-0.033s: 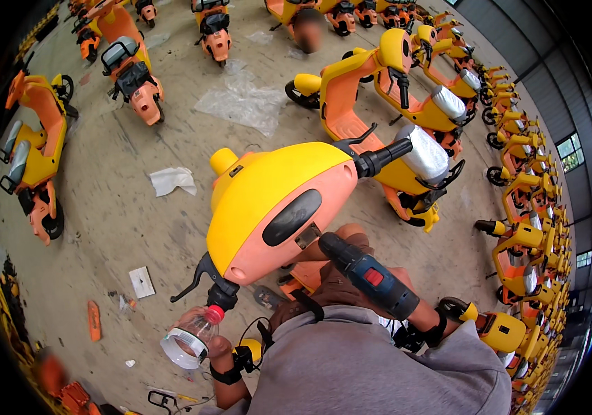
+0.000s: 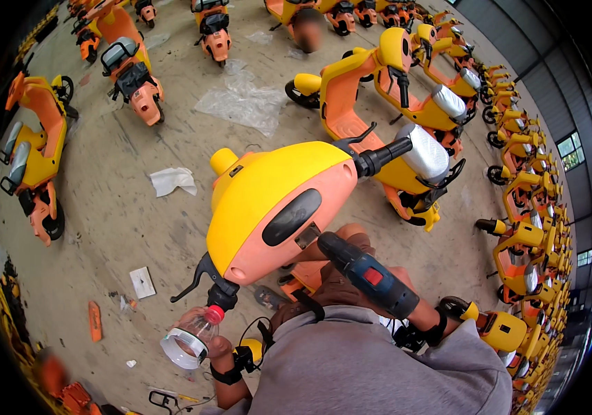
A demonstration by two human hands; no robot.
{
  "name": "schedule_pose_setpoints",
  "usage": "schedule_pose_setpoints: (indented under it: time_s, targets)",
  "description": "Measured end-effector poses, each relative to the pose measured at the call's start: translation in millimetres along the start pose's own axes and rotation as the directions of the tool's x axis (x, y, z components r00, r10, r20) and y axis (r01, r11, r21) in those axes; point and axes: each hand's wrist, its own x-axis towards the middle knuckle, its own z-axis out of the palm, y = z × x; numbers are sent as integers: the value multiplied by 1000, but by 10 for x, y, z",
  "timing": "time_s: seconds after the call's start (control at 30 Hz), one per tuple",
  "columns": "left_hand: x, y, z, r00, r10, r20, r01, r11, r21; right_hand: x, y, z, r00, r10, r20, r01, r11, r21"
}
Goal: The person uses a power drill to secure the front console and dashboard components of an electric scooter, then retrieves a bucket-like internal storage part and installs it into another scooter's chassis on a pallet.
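Note:
A yellow and orange scooter front with black handlebar grips stands before me, a dark oval panel on its near face. Below that panel is a small rectangular opening. My right hand, mostly hidden behind the tool, holds a blue and black cordless drill, its nose close to the opening; whether they touch I cannot tell. My left hand is closed around a clear plastic bottle with a red cap and a cut-open wide end. It sits just below the left handlebar grip.
Another scooter stands just ahead to the right, with long rows of scooters along the right wall. More scooters stand left. Plastic sheeting, a white paper and an orange piece lie on the floor.

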Motion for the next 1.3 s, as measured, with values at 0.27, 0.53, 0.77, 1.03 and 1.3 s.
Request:
schedule_pose_setpoints:
  time_s: [0.27,0.53,0.77,1.03,1.3]
  targets:
    - [-66,-51,-122,991,-13,133,17,1000,-24,-28,-31,-42,999,-27,-33,26,999,-27]
    - [-78,-67,-168,990,-17,138,23,999,-46,-63,23,-38,999,20,29,-21,999,38]
    - [25,52,-81,990,-53,134,63,996,-67,295,-522,-476,949,183,258,-216,971,104]
    - [199,750,316,825,167,540,-208,978,16,313,-567,-424,924,177,338,-222,970,100]
    - [-47,188,896,443,-153,883,113,987,114,272,-539,-324,971,23,237,-53,992,118]
